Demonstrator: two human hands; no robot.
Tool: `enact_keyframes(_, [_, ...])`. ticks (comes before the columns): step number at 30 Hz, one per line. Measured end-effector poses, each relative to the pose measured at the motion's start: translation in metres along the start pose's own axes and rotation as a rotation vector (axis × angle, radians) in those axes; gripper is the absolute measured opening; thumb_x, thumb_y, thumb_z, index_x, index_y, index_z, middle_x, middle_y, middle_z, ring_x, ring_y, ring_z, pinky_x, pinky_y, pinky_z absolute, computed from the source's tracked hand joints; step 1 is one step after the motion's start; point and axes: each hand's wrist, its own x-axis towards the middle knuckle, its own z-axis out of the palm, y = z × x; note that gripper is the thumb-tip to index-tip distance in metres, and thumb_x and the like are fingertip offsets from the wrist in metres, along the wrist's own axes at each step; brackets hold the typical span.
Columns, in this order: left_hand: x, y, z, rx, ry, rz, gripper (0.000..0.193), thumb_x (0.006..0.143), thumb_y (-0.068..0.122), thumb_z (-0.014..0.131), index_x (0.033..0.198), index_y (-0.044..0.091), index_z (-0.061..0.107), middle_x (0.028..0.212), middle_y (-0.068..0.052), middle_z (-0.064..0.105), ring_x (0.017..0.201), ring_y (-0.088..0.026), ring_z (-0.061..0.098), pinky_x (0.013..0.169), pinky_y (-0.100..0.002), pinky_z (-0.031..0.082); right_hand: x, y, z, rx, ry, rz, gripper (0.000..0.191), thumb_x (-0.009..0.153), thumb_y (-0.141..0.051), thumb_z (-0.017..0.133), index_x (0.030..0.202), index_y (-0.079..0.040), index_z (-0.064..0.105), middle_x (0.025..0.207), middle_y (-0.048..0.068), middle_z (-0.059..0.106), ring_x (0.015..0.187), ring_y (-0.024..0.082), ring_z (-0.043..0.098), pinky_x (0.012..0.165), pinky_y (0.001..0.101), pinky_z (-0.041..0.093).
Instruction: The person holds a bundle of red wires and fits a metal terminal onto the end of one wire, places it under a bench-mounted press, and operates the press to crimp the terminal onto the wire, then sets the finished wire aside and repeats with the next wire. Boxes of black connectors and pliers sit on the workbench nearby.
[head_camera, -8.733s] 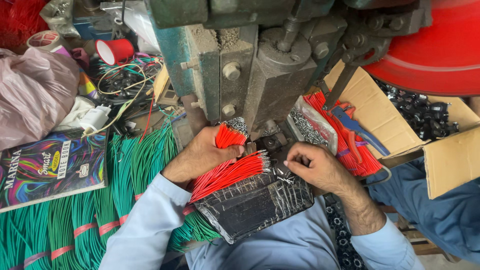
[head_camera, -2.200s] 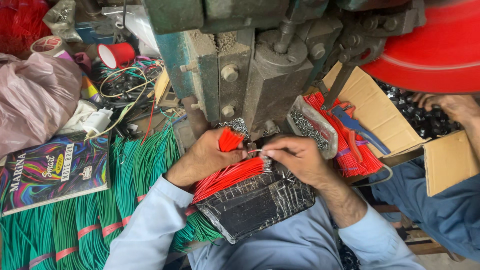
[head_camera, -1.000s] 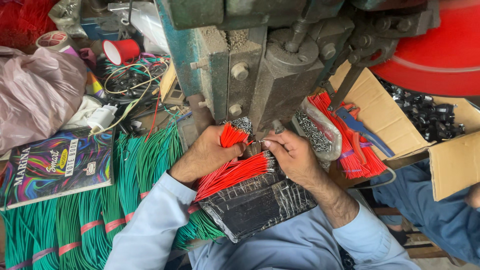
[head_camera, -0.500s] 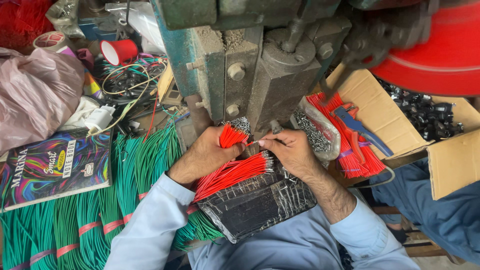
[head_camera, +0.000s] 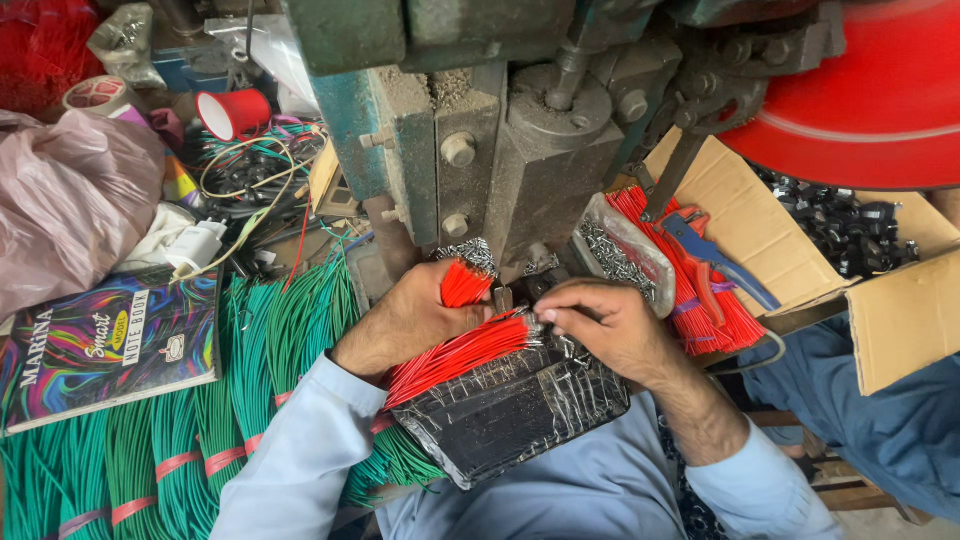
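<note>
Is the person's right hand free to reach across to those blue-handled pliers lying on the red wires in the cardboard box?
Probably yes. The right hand sits at the press, just left of the blue-handled pliers, which lie exposed on top of red wires in the cardboard box. Only a clear bag of small metal parts lies between, low enough to pass over.

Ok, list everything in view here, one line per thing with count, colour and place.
red wire bundle: one, red, held in the left hand over the black pad
press machine: one, grey-green metal, top centre
black pad: one, black and shiny, on the lap
green wire bundles: many, green with pink ties, lower left
notebook: one, multicoloured cover, left
red cup: one, red, upper left
plastic bag: one, pinkish, far left
cardboard box: one, brown, right
blue pliers: one, blue handles, on red wires in the box
red wheel: one, red, top right
left hand: grips the red bundle
right hand: fingers pinched at the wire tips
</note>
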Motion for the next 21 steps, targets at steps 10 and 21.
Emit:
enact_keyframes(10, [0.002,0.001,0.001,0.038,0.019,-0.063,0.016,0.087,0.011,0.075,0.096,0.001,0.066,0.078,-0.004,0.069,0.076,-0.01,0.062,0.071,-0.03,0.056,-0.013,0.008,-0.02,-0.446,0.019,-0.02,0.017,0.091,-0.012,0.07,0.105,-0.003,0.074,0.102,0.007,0.072,0.097,0.02,0.072,0.085,0.0316,0.057])
enact_keyframes(21, [0.002,0.001,-0.003,-0.05,0.008,-0.083,0.012,0.091,0.01,0.071,0.099,0.001,0.069,0.08,-0.002,0.071,0.076,-0.009,0.065,0.072,-0.029,0.056,-0.017,0.001,-0.019,-0.594,0.01,-0.125,0.014,0.087,-0.014,0.073,0.097,-0.004,0.076,0.099,0.008,0.07,0.094,0.024,0.072,0.083,0.035,0.056])
